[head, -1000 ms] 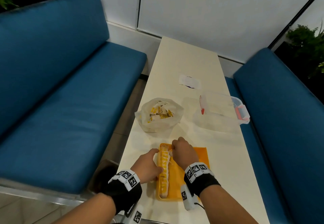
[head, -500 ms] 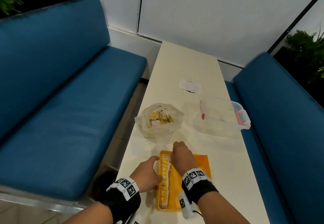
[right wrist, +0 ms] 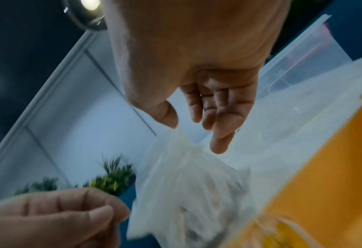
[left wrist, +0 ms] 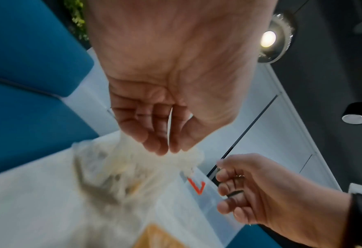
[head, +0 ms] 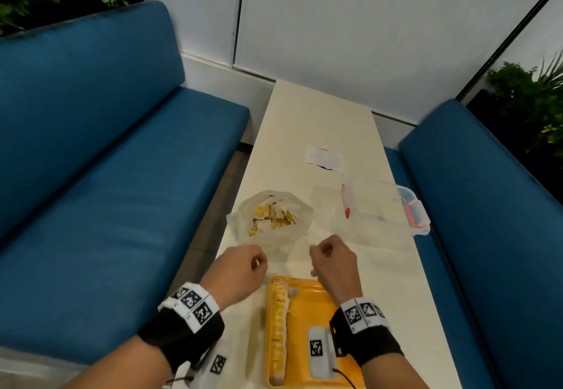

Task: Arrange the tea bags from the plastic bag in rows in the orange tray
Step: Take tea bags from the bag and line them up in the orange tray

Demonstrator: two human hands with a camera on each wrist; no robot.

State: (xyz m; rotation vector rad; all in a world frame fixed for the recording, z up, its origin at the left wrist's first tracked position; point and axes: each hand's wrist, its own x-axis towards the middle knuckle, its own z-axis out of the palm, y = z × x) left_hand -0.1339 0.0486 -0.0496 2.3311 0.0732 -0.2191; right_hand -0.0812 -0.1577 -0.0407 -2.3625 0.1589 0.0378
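The orange tray (head: pixel 307 318) lies at the table's near edge, with one row of yellow tea bags (head: pixel 278 327) along its left side. Beyond it stands the open clear plastic bag (head: pixel 271 221) with loose tea bags inside. My left hand (head: pixel 257 262) and right hand (head: pixel 318 251) hover between tray and bag, a little apart, fingers loosely curled and holding nothing. The left wrist view shows my left hand (left wrist: pixel 168 147) just above the blurred bag (left wrist: pixel 116 167). The right wrist view shows my right hand (right wrist: pixel 194 129) over the bag (right wrist: pixel 188 184), beside the tray (right wrist: pixel 324 176).
A clear plastic box (head: pixel 380 209) with red latches stands right of the bag, near the table's right edge. A paper slip (head: pixel 324 158) lies farther back on the narrow cream table (head: pixel 320 114). Blue benches (head: pixel 122 190) flank both sides.
Both hands have lifted off the tea-bag row in the tray and moved forward toward the plastic bag. The head view has shifted slightly.
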